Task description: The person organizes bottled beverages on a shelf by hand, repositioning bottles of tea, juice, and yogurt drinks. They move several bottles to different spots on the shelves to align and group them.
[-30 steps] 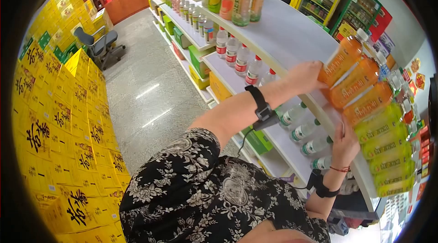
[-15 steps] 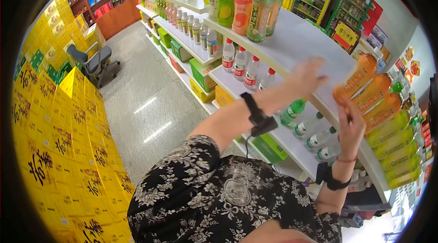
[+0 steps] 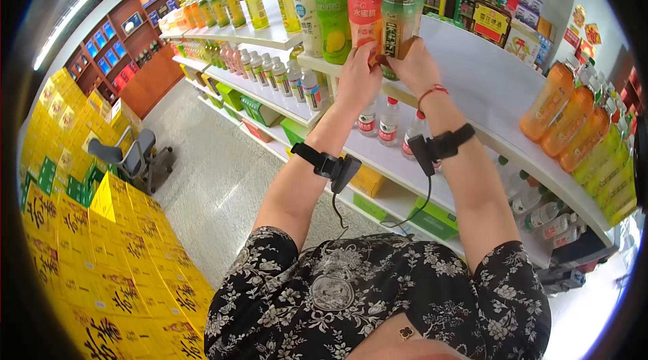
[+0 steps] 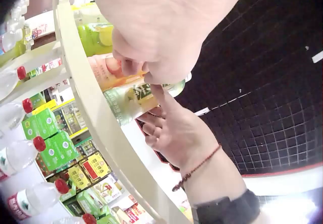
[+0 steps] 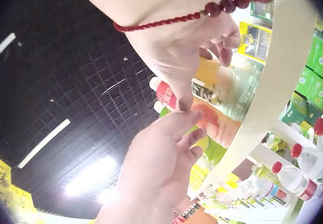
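At the shelf's front corner, my right hand [image 3: 413,66] grips a brown-and-green tea bottle [image 3: 397,19], its thumb across the front and its fingers round the far side. Beside it my left hand [image 3: 360,78] touches the lower front of the pink peach bottle [image 3: 364,12], fingers loosely bent. Both thumbs are close together. The right wrist view shows the left hand [image 5: 156,163] against the peach bottle [image 5: 222,125], near the right thumb. A green bottle [image 3: 333,26] stands upright to the left. Left fingertips are partly hidden in the left wrist view.
Orange bottles [image 3: 548,102] and yellow-green bottles line the shelf at the right. Red-capped water bottles [image 3: 389,123] occupy the level below. Yellow cartons [image 3: 121,252] are stacked at the left, near an office chair [image 3: 135,157].
Both hands have moved left from the orange bottles to the group at the corner. The right hand has let go of an orange bottle and taken hold of the tea bottle. The view has turned left.
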`<state>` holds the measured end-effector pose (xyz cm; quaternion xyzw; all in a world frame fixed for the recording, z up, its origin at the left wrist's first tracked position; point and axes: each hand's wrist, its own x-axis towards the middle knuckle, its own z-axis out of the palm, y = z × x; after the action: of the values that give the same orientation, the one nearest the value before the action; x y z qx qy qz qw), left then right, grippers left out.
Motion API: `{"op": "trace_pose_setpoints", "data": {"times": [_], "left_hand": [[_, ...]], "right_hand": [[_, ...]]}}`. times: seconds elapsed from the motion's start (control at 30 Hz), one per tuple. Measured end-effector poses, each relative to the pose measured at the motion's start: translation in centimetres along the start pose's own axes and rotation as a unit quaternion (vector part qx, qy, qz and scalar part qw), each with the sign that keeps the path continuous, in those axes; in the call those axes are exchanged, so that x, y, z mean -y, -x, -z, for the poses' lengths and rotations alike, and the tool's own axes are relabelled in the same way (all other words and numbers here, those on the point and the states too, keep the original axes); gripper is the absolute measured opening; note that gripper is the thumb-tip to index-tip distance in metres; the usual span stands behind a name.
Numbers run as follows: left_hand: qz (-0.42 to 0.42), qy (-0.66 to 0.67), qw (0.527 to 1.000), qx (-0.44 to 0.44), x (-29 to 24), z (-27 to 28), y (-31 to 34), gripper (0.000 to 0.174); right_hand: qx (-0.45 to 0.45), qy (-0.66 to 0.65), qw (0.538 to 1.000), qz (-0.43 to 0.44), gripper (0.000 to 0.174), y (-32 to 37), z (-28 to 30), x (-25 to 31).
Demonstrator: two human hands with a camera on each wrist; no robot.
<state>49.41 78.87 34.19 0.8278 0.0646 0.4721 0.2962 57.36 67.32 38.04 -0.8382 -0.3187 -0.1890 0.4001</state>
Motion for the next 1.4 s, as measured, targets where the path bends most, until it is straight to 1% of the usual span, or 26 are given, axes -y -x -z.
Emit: {"op": "trace_pose_setpoints", "data": {"times": [0.03, 0.1, 0.2, 0.27, 0.3, 0.37, 0.43, 0.5, 0.53, 0.6, 0.73, 0.8, 0.83, 0.9, 1.0, 1.07, 1.17, 1.23, 1.3, 1.33, 1.4], "left_hand": [[-0.003, 0.005, 1.000, 0.008, 0.5, -0.4, -0.2, 0.042], [-0.070, 0.018, 0.997, -0.034, 1.0, -1.3, -0.2, 0.044], [-0.051, 0.036, 0.998, -0.002, 0.5, -1.5, -0.1, 0.043], [-0.058, 0.033, 0.998, 0.002, 0.2, -1.8, -0.3, 0.042], [-0.067, 0.029, 0.997, 0.004, 0.1, -1.9, -0.5, 0.041], [-0.067, 0.035, 0.997, 0.011, -0.8, -2.1, -1.1, 0.043], [-0.064, 0.039, 0.997, 0.020, -1.8, -2.7, -1.4, 0.046], [-0.018, 0.016, 0.999, 0.048, -2.8, -3.9, -2.1, 0.060], [-0.018, 0.018, 0.998, 0.049, -2.9, -4.7, -2.3, 0.060], [-0.029, -0.089, 0.995, 0.013, -3.4, -6.0, -2.7, 0.076], [-0.013, -0.076, 0.997, 0.012, -4.4, -7.1, -2.7, 0.080], [0.020, -0.066, 0.997, -0.018, -4.0, -7.6, -2.9, 0.083], [0.020, -0.066, 0.998, -0.016, -3.9, -7.9, -3.1, 0.083], [0.096, -0.043, 0.994, -0.005, -3.4, -8.1, -3.4, 0.083], [0.080, -0.057, 0.995, -0.015, -2.5, -9.1, -3.9, 0.086], [0.089, -0.070, 0.994, -0.010, -2.3, -9.3, -4.2, 0.084], [0.108, -0.092, 0.990, 0.000, -2.2, -9.5, -4.6, 0.083], [0.117, -0.099, 0.988, 0.002, -2.2, -9.6, -5.2, 0.082], [0.104, -0.125, 0.986, -0.033, -2.2, -10.0, -5.2, 0.075], [0.105, -0.125, 0.986, -0.029, -1.9, -10.3, -5.2, 0.075], [0.088, -0.150, 0.983, -0.052, -1.3, -10.6, -5.6, 0.066]], "right_hand": [[0.012, -0.003, 0.999, -0.037, 0.069, -0.2, -0.2, 0.1], [0.009, -0.001, 0.999, -0.053, 0.066, -0.8, -0.7, -0.7], [0.015, 0.011, 0.998, -0.066, 0.063, -1.2, -0.6, -1.3], [0.019, 0.024, 0.997, -0.066, 0.062, -0.8, 1.0, -1.3], [0.005, 0.031, 0.998, -0.062, 0.060, -0.1, 2.2, -1.5], [-0.009, 0.042, 0.997, -0.059, 0.059, 0.5, 3.9, -3.3], [-0.038, 0.070, 0.995, -0.066, 0.064, 1.2, 5.6, -5.9], [-0.040, 0.073, 0.993, -0.084, 0.066, 2.1, 8.1, -7.1], [-0.044, 0.074, 0.991, -0.102, 0.067, 2.7, 9.3, -7.7], [-0.052, 0.081, 0.990, -0.103, 0.067, 3.3, 10.8, -9.3], [-0.078, 0.112, 0.985, -0.102, 0.066, 4.4, 12.7, -10.4], [-0.079, 0.108, 0.985, -0.105, 0.065, 4.9, 13.6, -10.6], [-0.077, 0.103, 0.986, -0.106, 0.065, 5.0, 13.9, -10.7], [-0.079, 0.109, 0.984, -0.114, 0.066, 5.4, 14.3, -10.6], [-0.089, 0.118, 0.983, -0.109, 0.068, 5.9, 14.3, -11.0], [-0.095, 0.121, 0.983, -0.100, 0.069, 6.2, 14.3, -11.0], [-0.081, 0.131, 0.984, -0.094, 0.070, 7.1, 14.3, -11.4], [-0.053, 0.160, 0.981, -0.093, 0.067, 7.5, 14.1, -11.8], [-0.040, 0.150, 0.983, -0.094, 0.064, 7.6, 14.7, -11.5], [-0.027, 0.139, 0.985, -0.094, 0.062, 7.6, 15.0, -11.3], [-0.026, 0.140, 0.985, -0.098, 0.060, 7.5, 15.2, -11.3]]}}
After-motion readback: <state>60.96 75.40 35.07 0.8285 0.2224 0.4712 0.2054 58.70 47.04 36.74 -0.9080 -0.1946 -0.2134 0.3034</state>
